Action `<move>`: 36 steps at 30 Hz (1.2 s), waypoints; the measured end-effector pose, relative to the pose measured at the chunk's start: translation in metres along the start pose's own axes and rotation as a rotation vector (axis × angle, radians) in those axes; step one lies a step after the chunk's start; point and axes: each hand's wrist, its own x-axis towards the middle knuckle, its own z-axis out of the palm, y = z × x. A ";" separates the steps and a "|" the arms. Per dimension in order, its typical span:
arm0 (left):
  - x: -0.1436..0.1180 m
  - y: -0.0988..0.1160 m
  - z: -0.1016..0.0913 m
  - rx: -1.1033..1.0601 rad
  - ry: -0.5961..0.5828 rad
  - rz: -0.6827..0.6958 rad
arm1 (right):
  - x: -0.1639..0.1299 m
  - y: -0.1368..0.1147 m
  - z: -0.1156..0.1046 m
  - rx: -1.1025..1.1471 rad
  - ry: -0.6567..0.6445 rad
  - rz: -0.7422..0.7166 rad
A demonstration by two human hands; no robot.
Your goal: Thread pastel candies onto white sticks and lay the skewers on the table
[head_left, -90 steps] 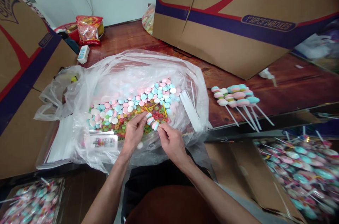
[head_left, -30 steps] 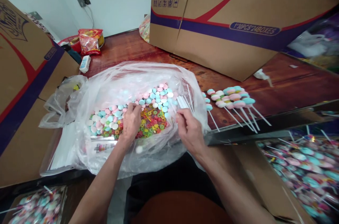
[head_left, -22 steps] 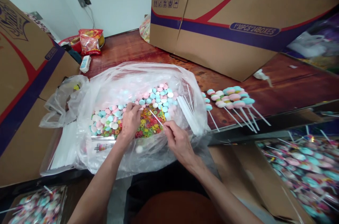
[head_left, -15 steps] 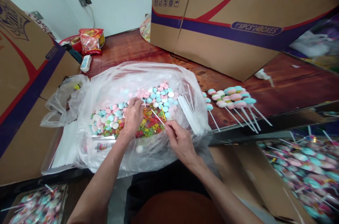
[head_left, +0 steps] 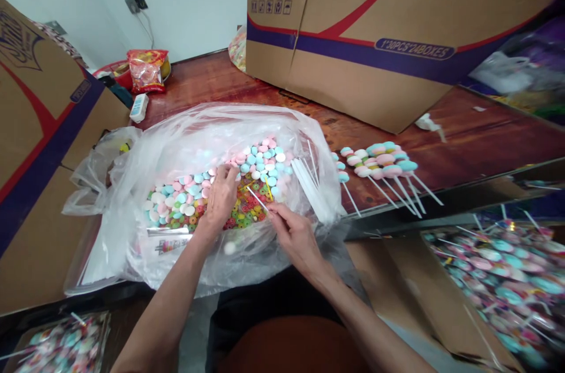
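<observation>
While my right hand (head_left: 296, 236) pinches a white stick (head_left: 257, 199), my left hand (head_left: 220, 196) closes on candy discs (head_left: 260, 160). Loose sticks (head_left: 309, 187) lie just right of that grip.

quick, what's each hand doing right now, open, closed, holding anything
Left hand: fingers curled down onto the loose candies in the plastic bag; grip cannot be told.
Right hand: closed, pinching a thin white stick.

Glossy clear plastic bag (head_left: 185, 132), polished wooden table (head_left: 463, 143), matt cardboard box (head_left: 375, 26)
</observation>
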 end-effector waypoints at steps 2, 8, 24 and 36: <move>-0.002 0.000 -0.002 -0.099 0.015 -0.025 | 0.000 0.000 0.000 0.020 -0.010 0.017; -0.021 0.012 -0.013 -0.823 0.025 -0.451 | -0.002 -0.006 0.001 0.057 -0.055 0.067; -0.052 0.025 -0.013 -1.169 0.204 -0.586 | -0.008 -0.013 0.014 0.035 -0.081 0.031; -0.071 0.036 -0.018 -0.525 0.249 -0.392 | -0.012 -0.022 0.029 0.073 -0.097 0.152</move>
